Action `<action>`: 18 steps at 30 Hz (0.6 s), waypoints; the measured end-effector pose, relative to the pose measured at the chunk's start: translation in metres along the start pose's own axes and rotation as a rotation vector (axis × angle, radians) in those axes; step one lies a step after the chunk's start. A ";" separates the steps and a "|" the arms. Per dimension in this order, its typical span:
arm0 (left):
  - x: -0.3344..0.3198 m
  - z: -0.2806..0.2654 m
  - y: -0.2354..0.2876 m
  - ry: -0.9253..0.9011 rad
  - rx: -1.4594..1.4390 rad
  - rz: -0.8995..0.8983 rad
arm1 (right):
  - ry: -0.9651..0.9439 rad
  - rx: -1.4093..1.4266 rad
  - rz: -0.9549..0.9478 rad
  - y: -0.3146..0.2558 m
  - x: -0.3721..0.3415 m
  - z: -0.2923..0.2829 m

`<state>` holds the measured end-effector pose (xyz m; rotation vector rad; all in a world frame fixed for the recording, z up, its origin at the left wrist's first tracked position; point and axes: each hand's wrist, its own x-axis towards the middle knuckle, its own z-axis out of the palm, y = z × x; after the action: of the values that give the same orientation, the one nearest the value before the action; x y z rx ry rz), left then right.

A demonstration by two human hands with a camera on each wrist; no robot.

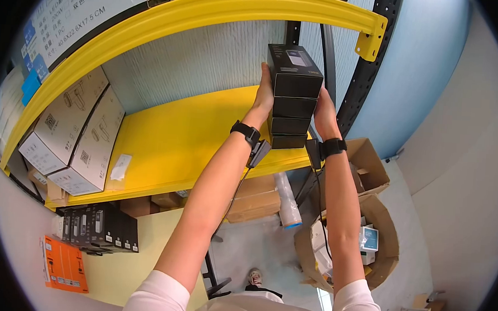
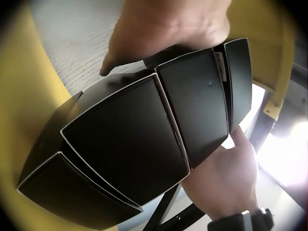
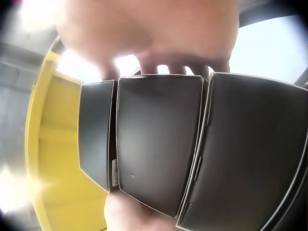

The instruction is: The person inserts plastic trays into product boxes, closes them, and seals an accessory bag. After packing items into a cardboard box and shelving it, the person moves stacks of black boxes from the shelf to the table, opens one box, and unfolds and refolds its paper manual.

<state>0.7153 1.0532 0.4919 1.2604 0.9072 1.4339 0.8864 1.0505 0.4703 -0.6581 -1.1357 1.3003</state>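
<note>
A stack of several black cardboard boxes (image 1: 298, 85) stands upright at the right end of the yellow shelf (image 1: 188, 126), with a phone-like picture on the topmost lid. My left hand (image 1: 266, 92) presses the stack's left side, its fingers extended. Opposite it, my right hand (image 1: 325, 113) lies against the right side, near the upper boxes. In the left wrist view the plain black end faces (image 2: 127, 139) sit slightly out of line with one another. The right wrist view shows right-hand fingers (image 3: 149, 62) reaching straight along the boxes' side, their tips hidden behind it.
A yellow beam (image 1: 223, 10) crosses above the boxes, and a black upright post (image 1: 363, 77) rises at right. White cartons (image 1: 82, 134) fill the shelf's left end. Below are open cardboard boxes (image 1: 392, 235), a plastic-wrapped roll (image 1: 286, 200), and a table (image 1: 163, 253) with black boxes (image 1: 116, 227).
</note>
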 end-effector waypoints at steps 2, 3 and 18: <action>0.001 0.002 -0.003 -0.039 -0.036 0.038 | -0.046 0.076 -0.034 0.000 -0.006 -0.002; 0.000 0.002 -0.005 -0.072 -0.037 0.050 | -0.096 0.152 -0.070 -0.001 -0.007 -0.001; -0.006 -0.004 -0.003 0.085 0.056 -0.014 | -0.016 0.107 -0.094 0.018 0.012 -0.016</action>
<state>0.7115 1.0483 0.4870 1.2392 1.0176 1.4697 0.8926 1.0694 0.4518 -0.5101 -1.0891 1.2782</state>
